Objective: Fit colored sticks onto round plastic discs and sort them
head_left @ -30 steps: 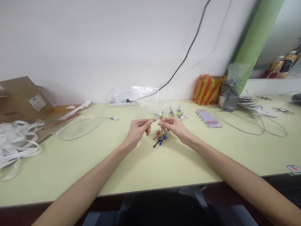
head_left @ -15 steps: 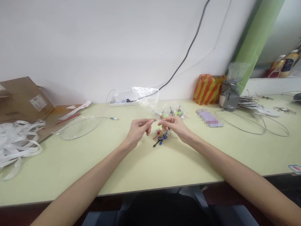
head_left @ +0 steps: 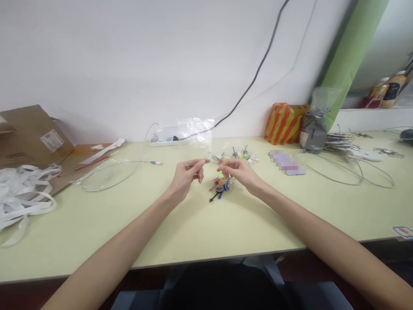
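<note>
Both hands hover near the table's far edge; left hand fingers apart, right hand pinches a clear bag above small colourful parts.

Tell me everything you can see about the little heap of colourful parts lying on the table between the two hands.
The heap of colourful parts is a small loose cluster on the pale green table, just below the fingertips of the right hand and right of the left hand. It looks like plastic: thin stick-like pieces in red, blue and black, a dark round disc, and a bright green bit. The pieces lie flat and crossed. Whether either hand touches it cannot be told.
</note>
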Tool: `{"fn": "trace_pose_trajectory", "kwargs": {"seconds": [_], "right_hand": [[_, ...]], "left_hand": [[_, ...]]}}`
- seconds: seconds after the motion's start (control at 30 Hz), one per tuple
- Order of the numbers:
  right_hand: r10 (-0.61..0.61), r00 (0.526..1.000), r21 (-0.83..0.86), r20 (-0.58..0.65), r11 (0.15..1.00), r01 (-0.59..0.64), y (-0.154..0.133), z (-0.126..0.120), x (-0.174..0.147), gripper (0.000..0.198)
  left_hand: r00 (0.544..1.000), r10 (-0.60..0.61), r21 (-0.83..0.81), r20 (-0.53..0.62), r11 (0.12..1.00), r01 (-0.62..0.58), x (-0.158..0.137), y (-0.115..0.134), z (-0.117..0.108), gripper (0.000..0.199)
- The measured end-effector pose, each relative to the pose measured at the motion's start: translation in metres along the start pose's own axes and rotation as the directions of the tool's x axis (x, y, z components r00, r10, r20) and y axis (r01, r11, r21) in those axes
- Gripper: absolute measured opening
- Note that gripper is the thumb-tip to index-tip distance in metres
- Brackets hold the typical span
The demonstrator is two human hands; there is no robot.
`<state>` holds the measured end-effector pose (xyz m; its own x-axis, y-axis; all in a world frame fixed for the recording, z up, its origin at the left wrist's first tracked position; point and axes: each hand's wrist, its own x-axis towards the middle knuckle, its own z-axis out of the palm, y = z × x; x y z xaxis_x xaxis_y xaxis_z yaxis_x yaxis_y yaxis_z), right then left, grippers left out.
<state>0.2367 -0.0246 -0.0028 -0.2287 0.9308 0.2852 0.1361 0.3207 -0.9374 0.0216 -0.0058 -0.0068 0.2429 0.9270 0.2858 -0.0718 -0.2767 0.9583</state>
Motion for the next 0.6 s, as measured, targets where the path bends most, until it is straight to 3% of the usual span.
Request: {"fn": "trace_pose_trajectory", "kwargs": {"seconds": [0.1, 0.2, 0.3, 0.4, 0.43, 0.5, 0.53, 0.6], "right_hand": [[-0.053, 0.996, -0.129, -0.076, 0.991, 0.043, 0.003, -0.008, 0.003, 0.022], [-0.163, 0.979, -0.45, -0.122, 0.888, 0.092, 0.01, -0.017, 0.005, 0.018], [-0.199, 0.978, -0.677, -0.059, 0.728, 0.108, 0.019, -0.019, 0.007, 0.023], [-0.197, 0.98, -0.728, 0.0, 0.672, 0.135, 0.025, -0.017, 0.008, 0.028], [-0.212, 0.977, -0.735, 0.006, 0.662, 0.148, 0.027, -0.016, 0.009, 0.03], [-0.247, 0.969, -0.75, 0.02, 0.637, 0.178, 0.03, -0.017, 0.012, 0.035], [-0.255, 0.966, -0.757, 0.037, 0.625, 0.194, 0.032, -0.018, 0.013, 0.038], [-0.242, 0.966, -0.765, 0.094, 0.604, 0.225, 0.034, -0.02, 0.015, 0.045]], "left_hand": [[0.983, 0.016, -0.003, -0.181, 1.0, -0.017, 0.01, 0.0, -0.02, 0.029], [0.92, 0.012, 0.272, -0.392, 0.957, 0.103, 0.021, -0.005, -0.048, 0.04], [0.892, 0.004, 0.398, -0.452, 0.896, 0.197, 0.029, -0.017, -0.075, 0.034], [0.868, 0.031, 0.525, -0.495, 0.807, 0.271, 0.033, -0.031, -0.09, 0.016], [0.857, 0.051, 0.555, -0.513, 0.781, 0.285, 0.034, -0.033, -0.091, 0.019], [0.855, 0.126, 0.649, -0.503, 0.709, 0.277, 0.034, -0.035, -0.09, 0.04], [0.875, 0.18, 0.727, -0.449, 0.643, 0.241, 0.033, -0.035, -0.087, 0.05], [0.937, 0.257, 0.89, -0.237, 0.445, 0.103, 0.032, -0.035, -0.08, 0.053]]}}
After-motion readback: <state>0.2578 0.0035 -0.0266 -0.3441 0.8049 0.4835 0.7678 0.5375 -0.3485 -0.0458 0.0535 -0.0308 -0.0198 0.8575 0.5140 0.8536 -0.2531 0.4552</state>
